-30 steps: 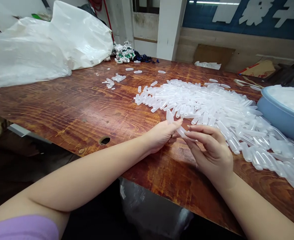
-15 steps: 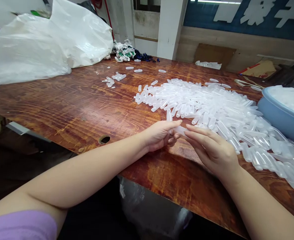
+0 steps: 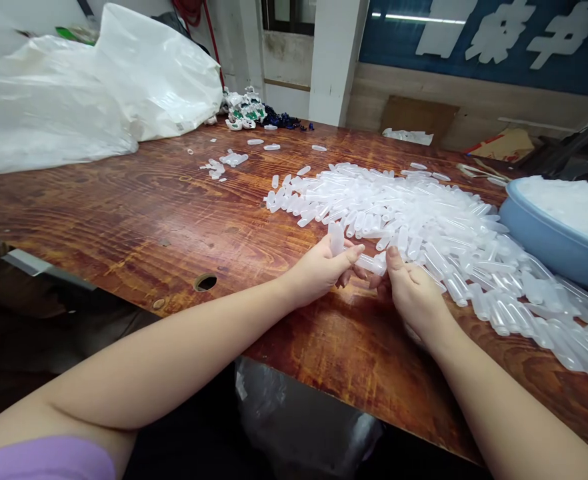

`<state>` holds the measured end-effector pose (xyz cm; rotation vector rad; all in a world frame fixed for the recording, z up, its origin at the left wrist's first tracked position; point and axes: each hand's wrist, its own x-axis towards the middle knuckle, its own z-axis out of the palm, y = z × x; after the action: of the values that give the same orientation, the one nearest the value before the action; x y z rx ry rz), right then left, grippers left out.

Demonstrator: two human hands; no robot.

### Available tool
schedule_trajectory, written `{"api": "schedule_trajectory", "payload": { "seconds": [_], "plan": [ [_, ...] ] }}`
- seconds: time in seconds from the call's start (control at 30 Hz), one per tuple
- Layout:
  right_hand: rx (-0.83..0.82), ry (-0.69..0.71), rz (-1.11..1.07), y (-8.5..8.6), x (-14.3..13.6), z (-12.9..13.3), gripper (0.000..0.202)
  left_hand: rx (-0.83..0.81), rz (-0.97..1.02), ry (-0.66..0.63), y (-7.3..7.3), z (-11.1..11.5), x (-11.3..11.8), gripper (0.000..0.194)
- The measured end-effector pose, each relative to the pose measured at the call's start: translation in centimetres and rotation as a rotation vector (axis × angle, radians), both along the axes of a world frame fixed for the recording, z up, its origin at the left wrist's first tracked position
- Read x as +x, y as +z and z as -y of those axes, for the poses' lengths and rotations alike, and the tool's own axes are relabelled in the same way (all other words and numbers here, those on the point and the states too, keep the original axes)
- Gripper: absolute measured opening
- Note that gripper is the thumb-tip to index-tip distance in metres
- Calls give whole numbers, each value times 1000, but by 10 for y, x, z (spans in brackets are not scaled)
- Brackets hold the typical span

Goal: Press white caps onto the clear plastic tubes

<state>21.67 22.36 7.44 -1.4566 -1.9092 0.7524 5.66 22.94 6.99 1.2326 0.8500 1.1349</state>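
A translucent white plastic tube (image 3: 371, 264) lies crosswise between my two hands above the wooden table. My left hand (image 3: 321, 272) is closed on its left end, thumb on top. A second translucent piece (image 3: 335, 238) stands upright at the back of the left hand, by the index finger; I cannot tell how it is held. My right hand (image 3: 411, 290) pinches the tube's right end between thumb and fingers, where a small whitish bit shows. Just beyond both hands spreads a big heap of similar tubes (image 3: 389, 197).
A blue basin (image 3: 549, 230) full of white pieces stands at right. Several loose pieces (image 3: 234, 158) lie farther back on the table (image 3: 139, 220). Large white plastic bags (image 3: 159, 73) sit at back left, beside white-green parts (image 3: 245, 108). A round hole (image 3: 205, 283) pierces the table near its front edge.
My right hand has turned, from fingers stretched over the tube to a thumb-and-finger pinch on its right end. More of the tube now shows between the hands. The view has shifted slightly.
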Motion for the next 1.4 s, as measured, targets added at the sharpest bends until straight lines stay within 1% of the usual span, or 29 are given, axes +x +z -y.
{"api": "schedule_trajectory", "payload": {
  "seconds": [0.07,0.13,0.17,0.2,0.27,0.3,0.4,0.43,0.47,0.5,0.6,0.63,0.67,0.7,0.73,0.77,0.83,0.87,0.9,0.93,0.97,1.03,1.07,1.13,1.17,1.23,1.3,1.37,1.4],
  "plan": [
    [117,41,-31,-1,2,-2,52,18,-4,32,-1,-1,0,18],
    [250,113,13,0,3,-2,44,29,-8,46,-2,-1,-1,19],
    [235,133,39,1,2,-1,41,33,-15,42,-2,-1,-1,20],
    [164,142,49,1,2,-1,42,37,-22,36,-1,-1,-1,21],
    [13,99,0,2,1,0,51,35,-25,34,0,-1,-1,23],
    [-3,80,-28,2,1,1,50,29,-18,43,0,0,-1,22],
    [165,118,-3,2,-1,2,34,13,3,52,2,2,0,19],
    [182,145,-1,2,-3,3,32,12,6,49,2,3,1,20],
    [140,175,-43,1,-6,3,32,9,12,44,1,3,2,20],
    [51,193,-137,1,-9,5,34,6,22,42,0,4,3,21],
    [-353,202,-534,-1,-22,8,38,24,34,78,-2,3,4,22],
    [-466,211,-624,-1,-25,8,39,48,11,101,-2,3,3,22],
    [-534,223,-663,0,-26,8,40,80,-25,125,0,3,2,21],
    [-547,239,-651,1,-24,8,41,118,-71,147,2,4,1,20],
    [-498,248,-602,4,-19,6,42,156,-125,164,5,7,-1,19],
    [-390,232,-516,6,-11,2,42,191,-186,174,8,13,-3,17],
    [-100,107,-238,12,11,-7,38,236,-321,150,15,34,-7,14],
    [18,26,-67,14,23,-13,32,249,-388,86,18,49,-8,11],
    [89,-39,105,16,36,-19,24,263,-461,2,19,67,-8,9],
    [120,-69,263,17,46,-24,17,283,-518,-124,19,86,-8,6],
    [119,-60,393,17,54,-28,14,317,-604,-277,17,105,-7,5],
    [82,15,560,16,62,-32,20,396,-807,-455,6,139,-4,7],
    [69,42,618,16,61,-32,23,417,-914,-510,-2,151,-3,7],
    [43,37,719,14,54,-30,25,410,-1111,-563,-25,163,-2,2],
    [24,15,754,13,49,-29,26,386,-1185,-575,-39,163,-1,7],
    [-6,-21,772,11,39,-27,27,307,-1297,-562,-65,156,-1,18],
    [-13,-21,736,8,34,-27,26,185,-1396,-499,-84,147,0,24],
    [-5,-17,690,6,34,-28,21,101,-1442,-396,-90,144,3,26],
    [-1,-16,669,6,34,-28,20,71,-1423,-364,-88,146,4,21]
  ]
}}
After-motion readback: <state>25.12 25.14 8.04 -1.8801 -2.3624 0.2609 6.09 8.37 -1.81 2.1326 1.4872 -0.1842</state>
